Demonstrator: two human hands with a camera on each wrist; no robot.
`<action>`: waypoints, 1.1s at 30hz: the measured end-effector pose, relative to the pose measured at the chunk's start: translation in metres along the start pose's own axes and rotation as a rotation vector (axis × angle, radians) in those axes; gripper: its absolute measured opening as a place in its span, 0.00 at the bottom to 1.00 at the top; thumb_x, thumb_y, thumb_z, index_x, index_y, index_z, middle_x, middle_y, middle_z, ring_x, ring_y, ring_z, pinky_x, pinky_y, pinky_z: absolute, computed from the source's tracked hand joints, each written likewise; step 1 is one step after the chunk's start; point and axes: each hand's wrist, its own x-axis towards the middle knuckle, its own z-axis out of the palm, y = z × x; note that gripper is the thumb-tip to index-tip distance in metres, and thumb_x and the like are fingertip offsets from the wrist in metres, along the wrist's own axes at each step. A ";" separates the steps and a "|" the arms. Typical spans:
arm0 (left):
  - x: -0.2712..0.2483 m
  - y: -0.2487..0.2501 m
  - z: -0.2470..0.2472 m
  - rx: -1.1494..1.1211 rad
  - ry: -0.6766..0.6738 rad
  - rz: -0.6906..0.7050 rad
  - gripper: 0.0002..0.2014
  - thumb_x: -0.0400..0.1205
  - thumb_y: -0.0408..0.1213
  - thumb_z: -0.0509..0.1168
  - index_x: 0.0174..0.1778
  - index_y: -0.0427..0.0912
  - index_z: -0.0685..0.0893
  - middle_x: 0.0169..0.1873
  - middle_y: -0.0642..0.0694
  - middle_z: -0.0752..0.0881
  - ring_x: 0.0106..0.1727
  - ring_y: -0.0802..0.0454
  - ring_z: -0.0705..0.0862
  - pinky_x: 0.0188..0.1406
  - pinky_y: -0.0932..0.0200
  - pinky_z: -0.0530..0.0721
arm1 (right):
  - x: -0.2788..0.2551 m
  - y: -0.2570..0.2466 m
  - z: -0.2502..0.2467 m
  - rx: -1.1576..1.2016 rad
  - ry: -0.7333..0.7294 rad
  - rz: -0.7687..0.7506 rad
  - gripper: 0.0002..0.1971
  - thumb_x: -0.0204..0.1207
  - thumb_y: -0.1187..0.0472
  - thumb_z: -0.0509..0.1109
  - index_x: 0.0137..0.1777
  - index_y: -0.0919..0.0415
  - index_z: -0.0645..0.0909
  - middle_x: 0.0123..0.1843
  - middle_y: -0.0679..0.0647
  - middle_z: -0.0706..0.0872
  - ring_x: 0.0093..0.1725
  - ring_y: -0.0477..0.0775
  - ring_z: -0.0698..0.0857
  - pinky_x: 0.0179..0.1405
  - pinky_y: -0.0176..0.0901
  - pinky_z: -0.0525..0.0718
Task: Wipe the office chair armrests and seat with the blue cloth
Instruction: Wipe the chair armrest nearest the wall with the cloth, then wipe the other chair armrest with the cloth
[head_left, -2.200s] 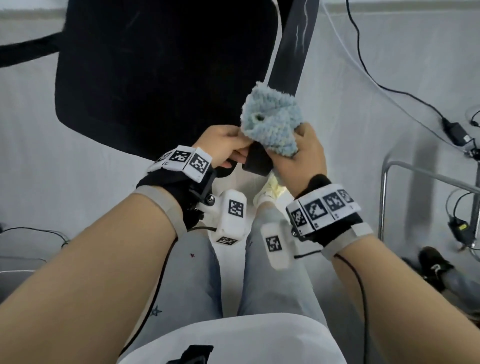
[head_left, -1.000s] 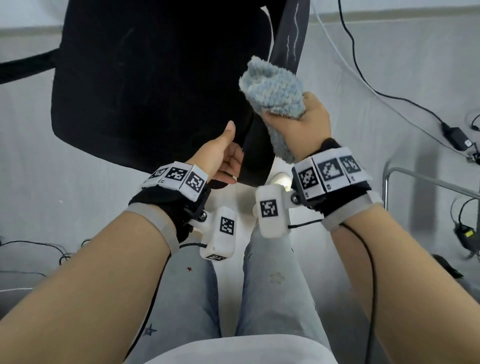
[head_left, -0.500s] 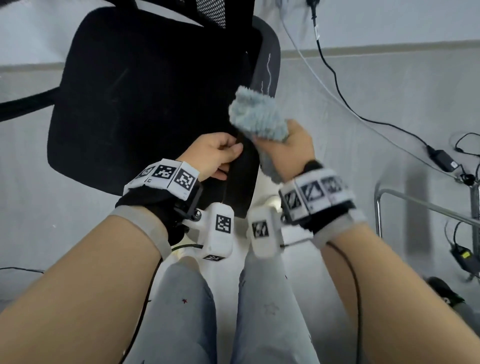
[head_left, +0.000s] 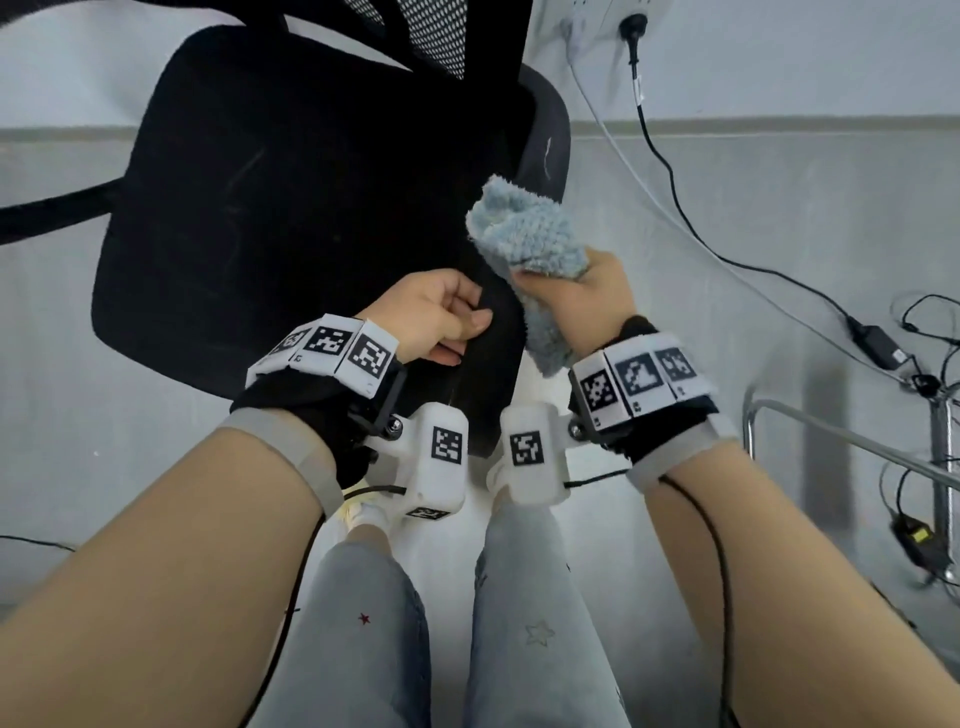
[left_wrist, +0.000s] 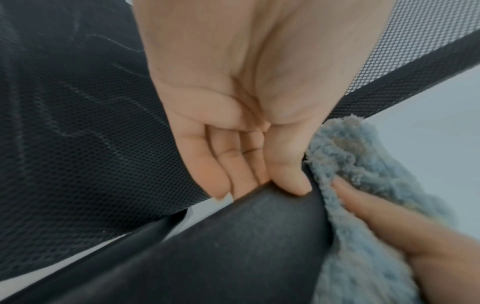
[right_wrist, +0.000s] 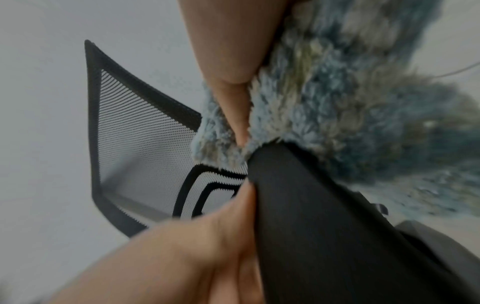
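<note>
A black office chair with a mesh seat stands in front of me. Its right armrest runs toward me between my hands. My left hand grips the armrest's inner edge, thumb on top and fingers curled under it. My right hand holds the fluffy blue cloth bunched against the armrest's outer side. In the left wrist view the cloth lies pressed on the armrest. In the right wrist view the cloth wraps over the armrest.
Black and white cables run across the grey floor at the right to a power adapter. A metal frame stands at the right edge. The chair's left armrest sticks out at the far left. My legs are below.
My left hand has gone from open beside the armrest to gripping it. My right hand has brought the cloth down against the armrest. The view has tilted up, showing more of the chair.
</note>
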 end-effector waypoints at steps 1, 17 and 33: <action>0.000 0.000 0.000 -0.005 0.004 -0.002 0.07 0.80 0.32 0.65 0.41 0.49 0.77 0.33 0.51 0.80 0.33 0.58 0.82 0.28 0.71 0.84 | 0.010 -0.007 -0.001 -0.011 0.010 -0.012 0.13 0.70 0.67 0.73 0.55 0.67 0.84 0.43 0.52 0.85 0.42 0.48 0.83 0.41 0.32 0.81; 0.004 0.008 0.003 0.009 0.056 0.011 0.06 0.80 0.33 0.65 0.41 0.49 0.77 0.32 0.51 0.81 0.32 0.57 0.82 0.39 0.60 0.84 | 0.043 -0.034 -0.005 -0.030 0.092 -0.002 0.17 0.74 0.64 0.70 0.62 0.69 0.80 0.48 0.55 0.81 0.48 0.48 0.80 0.23 0.15 0.72; -0.076 -0.036 -0.093 -0.129 0.007 -0.031 0.13 0.84 0.38 0.58 0.63 0.47 0.80 0.49 0.52 0.87 0.53 0.55 0.86 0.51 0.61 0.82 | -0.104 0.015 0.072 -0.376 0.343 0.090 0.21 0.76 0.54 0.64 0.70 0.54 0.74 0.71 0.59 0.76 0.66 0.62 0.79 0.64 0.45 0.75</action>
